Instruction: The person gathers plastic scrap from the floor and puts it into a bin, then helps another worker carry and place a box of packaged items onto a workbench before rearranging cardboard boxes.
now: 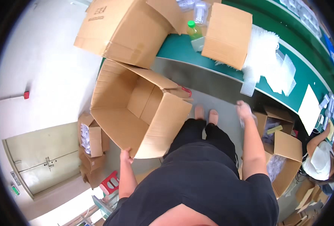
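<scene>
A large brown cardboard box (116,124) is tipped toward me at my left, its open side showing the bare inside. My left hand (126,155) grips the box's lower near edge. Away from the box, my right hand (244,109) is held out to the right, below the green table's edge. Its fingers look curled, and a whitish, see-through material shows around the hand and wrist; what it is, I cannot make out. A red curved item (186,91) shows beside the box's right-hand flap.
Ahead runs a green table (197,62) bearing a big carton (133,34), a smaller carton (227,34), a green-capped bottle (193,30) and bubble wrap (263,56). Open cartons (287,148) stand at right, near another person (319,160). A red stool (109,183) is at lower left.
</scene>
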`<action>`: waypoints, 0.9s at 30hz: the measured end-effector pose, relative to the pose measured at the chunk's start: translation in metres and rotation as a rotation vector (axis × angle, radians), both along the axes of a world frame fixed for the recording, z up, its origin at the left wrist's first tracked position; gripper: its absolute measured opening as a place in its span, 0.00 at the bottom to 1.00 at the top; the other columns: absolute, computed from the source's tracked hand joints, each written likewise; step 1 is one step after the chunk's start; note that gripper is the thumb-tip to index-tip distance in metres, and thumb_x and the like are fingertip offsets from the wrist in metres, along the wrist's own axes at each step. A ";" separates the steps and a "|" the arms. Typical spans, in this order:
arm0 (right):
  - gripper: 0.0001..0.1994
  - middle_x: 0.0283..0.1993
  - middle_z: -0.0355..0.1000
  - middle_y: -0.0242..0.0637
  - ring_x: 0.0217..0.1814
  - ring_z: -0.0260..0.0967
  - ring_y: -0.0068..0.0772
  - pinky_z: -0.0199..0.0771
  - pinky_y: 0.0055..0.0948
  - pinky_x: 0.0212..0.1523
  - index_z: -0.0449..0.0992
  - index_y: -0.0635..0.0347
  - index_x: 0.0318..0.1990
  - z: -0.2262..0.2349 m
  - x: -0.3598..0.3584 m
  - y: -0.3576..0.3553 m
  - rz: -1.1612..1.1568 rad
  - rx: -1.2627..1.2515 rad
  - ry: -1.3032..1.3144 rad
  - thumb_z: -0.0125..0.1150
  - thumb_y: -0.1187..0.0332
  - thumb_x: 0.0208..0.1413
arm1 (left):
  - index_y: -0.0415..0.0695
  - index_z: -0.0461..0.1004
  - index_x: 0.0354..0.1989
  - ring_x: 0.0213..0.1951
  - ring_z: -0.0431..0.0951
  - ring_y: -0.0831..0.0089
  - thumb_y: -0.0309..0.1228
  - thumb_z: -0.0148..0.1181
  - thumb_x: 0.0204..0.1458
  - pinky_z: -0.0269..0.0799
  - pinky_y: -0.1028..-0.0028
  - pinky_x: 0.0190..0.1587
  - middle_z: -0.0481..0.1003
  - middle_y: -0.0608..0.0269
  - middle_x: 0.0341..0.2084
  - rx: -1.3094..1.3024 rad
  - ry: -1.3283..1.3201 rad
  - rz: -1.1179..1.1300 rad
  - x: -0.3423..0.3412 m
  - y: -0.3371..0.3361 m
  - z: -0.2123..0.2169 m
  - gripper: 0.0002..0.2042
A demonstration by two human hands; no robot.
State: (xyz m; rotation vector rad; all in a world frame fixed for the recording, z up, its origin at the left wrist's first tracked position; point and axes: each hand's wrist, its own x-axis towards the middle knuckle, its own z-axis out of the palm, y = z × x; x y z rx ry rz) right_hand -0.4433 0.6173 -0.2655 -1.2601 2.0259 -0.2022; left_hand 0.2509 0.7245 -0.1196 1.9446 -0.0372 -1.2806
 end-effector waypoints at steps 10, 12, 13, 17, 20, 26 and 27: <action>0.18 0.41 0.74 0.53 0.45 0.73 0.50 0.73 0.42 0.47 0.77 0.64 0.38 -0.076 -0.087 0.048 0.667 0.260 0.351 0.41 0.62 0.58 | 0.43 0.59 0.58 0.49 0.72 0.55 0.21 0.47 0.54 0.73 0.54 0.47 0.69 0.51 0.50 -0.123 -0.139 0.034 -0.038 -0.014 0.016 0.21; 0.14 0.41 0.76 0.49 0.45 0.74 0.47 0.75 0.41 0.45 0.79 0.61 0.37 -0.097 -0.125 0.103 0.699 0.418 0.433 0.54 0.62 0.51 | 0.45 0.59 0.58 0.47 0.74 0.56 0.22 0.47 0.53 0.76 0.56 0.43 0.70 0.52 0.48 -0.146 -0.093 0.045 -0.041 -0.031 0.003 0.22; 0.13 0.42 0.76 0.48 0.45 0.74 0.47 0.75 0.41 0.45 0.80 0.61 0.38 -0.072 -0.118 0.105 0.923 0.388 0.442 0.55 0.63 0.50 | 0.46 0.59 0.58 0.45 0.75 0.57 0.23 0.47 0.53 0.77 0.57 0.39 0.70 0.53 0.47 -0.119 -0.139 0.059 -0.029 -0.022 -0.003 0.22; 0.12 0.43 0.76 0.46 0.48 0.74 0.44 0.75 0.39 0.45 0.80 0.59 0.40 0.004 -0.114 0.111 0.892 0.731 0.317 0.59 0.68 0.47 | 0.50 0.59 0.58 0.37 0.79 0.58 0.29 0.49 0.53 0.78 0.57 0.27 0.72 0.55 0.45 0.060 -0.242 -0.007 -0.035 -0.040 -0.008 0.22; 0.15 0.44 0.75 0.46 0.48 0.74 0.41 0.75 0.38 0.45 0.80 0.55 0.40 -0.046 -0.151 0.162 0.637 0.641 0.362 0.66 0.68 0.40 | 0.46 0.57 0.59 0.40 0.78 0.57 0.34 0.53 0.54 0.79 0.60 0.33 0.72 0.51 0.45 0.304 -0.246 -0.217 -0.043 -0.067 0.006 0.24; 0.11 0.39 0.76 0.43 0.46 0.73 0.47 0.74 0.41 0.46 0.79 0.56 0.34 -0.006 -0.134 0.105 0.819 0.327 0.332 0.65 0.69 0.38 | 0.32 0.65 0.53 0.40 0.73 0.66 0.30 0.58 0.52 0.70 0.70 0.45 0.73 0.53 0.42 -0.211 -1.165 -0.329 -0.037 -0.161 0.075 0.21; 0.11 0.39 0.76 0.43 0.46 0.73 0.47 0.74 0.41 0.46 0.79 0.56 0.34 -0.005 -0.136 0.100 0.802 0.344 0.333 0.65 0.69 0.38 | 0.32 0.68 0.50 0.38 0.71 0.71 0.27 0.53 0.55 0.70 0.72 0.43 0.72 0.57 0.39 -0.384 -1.110 -0.393 -0.051 -0.196 0.099 0.16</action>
